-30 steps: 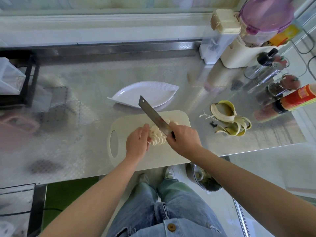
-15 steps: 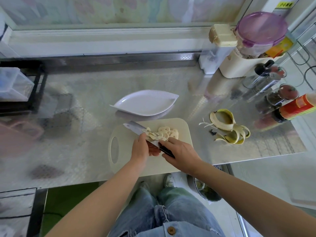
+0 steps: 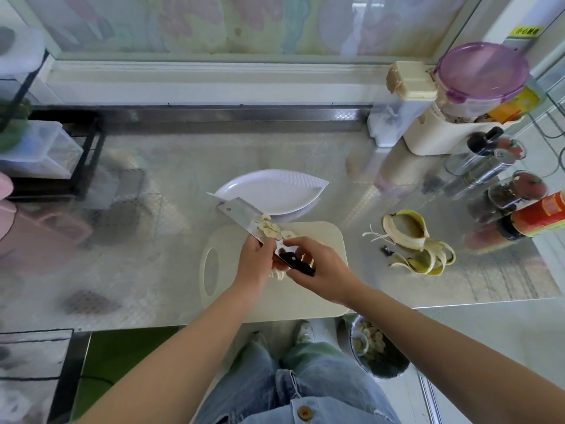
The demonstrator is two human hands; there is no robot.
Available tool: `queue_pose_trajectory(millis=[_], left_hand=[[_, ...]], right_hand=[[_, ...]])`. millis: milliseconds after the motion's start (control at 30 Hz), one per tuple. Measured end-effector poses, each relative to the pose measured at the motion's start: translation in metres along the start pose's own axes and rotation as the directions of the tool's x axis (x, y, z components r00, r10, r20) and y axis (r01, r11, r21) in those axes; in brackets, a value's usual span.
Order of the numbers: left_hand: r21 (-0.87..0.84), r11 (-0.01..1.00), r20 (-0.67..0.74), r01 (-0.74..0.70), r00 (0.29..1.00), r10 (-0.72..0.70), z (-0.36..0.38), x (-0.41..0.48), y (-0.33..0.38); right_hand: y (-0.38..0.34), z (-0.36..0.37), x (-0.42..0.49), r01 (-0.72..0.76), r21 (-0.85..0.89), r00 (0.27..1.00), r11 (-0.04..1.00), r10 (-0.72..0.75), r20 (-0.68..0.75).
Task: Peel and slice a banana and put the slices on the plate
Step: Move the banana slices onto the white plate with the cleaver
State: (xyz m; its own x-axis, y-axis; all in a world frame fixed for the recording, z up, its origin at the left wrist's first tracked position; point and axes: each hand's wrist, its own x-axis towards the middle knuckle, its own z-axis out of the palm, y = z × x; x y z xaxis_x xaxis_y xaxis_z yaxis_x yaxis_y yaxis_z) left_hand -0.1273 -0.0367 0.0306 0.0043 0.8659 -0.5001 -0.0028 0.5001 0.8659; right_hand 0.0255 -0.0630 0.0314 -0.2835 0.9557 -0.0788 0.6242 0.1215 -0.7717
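My right hand point(image 3: 321, 266) grips the black handle of a cleaver point(image 3: 241, 216) held flat. Several banana slices point(image 3: 269, 229) lie on its blade, which points up-left with its tip over the near rim of the white leaf-shaped plate point(image 3: 275, 191). The plate holds nothing. My left hand point(image 3: 255, 263) presses against the blade's near edge beside the slices. A few more slices point(image 3: 278, 274) show on the cream cutting board point(image 3: 318, 240) under my hands.
The banana peel point(image 3: 419, 243) lies right of the board on the steel counter point(image 3: 171, 209). Jars, bottles and containers point(image 3: 501, 185) crowd the right rear. A black rack with clear bins point(image 3: 39, 151) stands at the left. A bin point(image 3: 376, 353) sits on the floor below.
The cleaver went from cutting upright to lying flat with slices scooped on it, and has lifted toward the plate. My left hand moved from the slices to the blade's side.
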Motion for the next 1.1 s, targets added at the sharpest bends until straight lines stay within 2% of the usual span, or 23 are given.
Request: queue_pose_trajectory(millis=[100, 233, 333, 500, 633, 800, 1000, 1100], left_hand=[[-0.059, 0.998, -0.028, 0.023, 0.999, -0.024, 0.0, 0.012, 0.011], [-0.098, 0.994, -0.024, 0.039, 0.999, -0.041, -0.003, 0.03, 0.024], [-0.101, 0.994, -0.064, 0.039, 0.997, -0.046, -0.006, 0.045, 0.03], [-0.137, 0.989, -0.127, 0.062, 0.989, -0.08, -0.009, 0.065, 0.04], [-0.156, 0.984, -0.165, 0.087, 0.98, -0.113, -0.01, 0.075, 0.041], [-0.137, 0.99, -0.217, 0.036, 0.974, -0.066, -0.014, 0.077, 0.042], [-0.121, 0.991, -0.234, 0.06, 0.968, -0.087, -0.016, 0.077, 0.039], [-0.098, 0.993, -0.166, 0.066, 0.983, -0.081, -0.017, 0.075, 0.036]], right_hand=[[-0.002, -0.01, 0.018, 0.0, -0.003, 1.0, 1.0, 0.0, -0.003], [0.001, -0.023, 0.044, -0.007, 0.011, 0.997, 1.0, 0.006, 0.075], [0.002, -0.033, 0.062, 0.029, 0.071, 0.998, 0.997, -0.032, 0.051], [0.006, -0.035, 0.093, 0.055, -0.016, 0.956, 0.998, -0.048, 0.288], [0.016, -0.025, 0.114, 0.014, -0.088, 0.929, 0.996, 0.019, 0.37], [0.025, -0.015, 0.13, 0.067, -0.154, 0.923, 0.986, -0.003, 0.384], [0.043, -0.013, 0.14, -0.045, -0.261, 0.918, 0.964, 0.143, 0.371], [0.036, -0.016, 0.14, 0.02, -0.186, 0.932, 0.982, 0.05, 0.359]])
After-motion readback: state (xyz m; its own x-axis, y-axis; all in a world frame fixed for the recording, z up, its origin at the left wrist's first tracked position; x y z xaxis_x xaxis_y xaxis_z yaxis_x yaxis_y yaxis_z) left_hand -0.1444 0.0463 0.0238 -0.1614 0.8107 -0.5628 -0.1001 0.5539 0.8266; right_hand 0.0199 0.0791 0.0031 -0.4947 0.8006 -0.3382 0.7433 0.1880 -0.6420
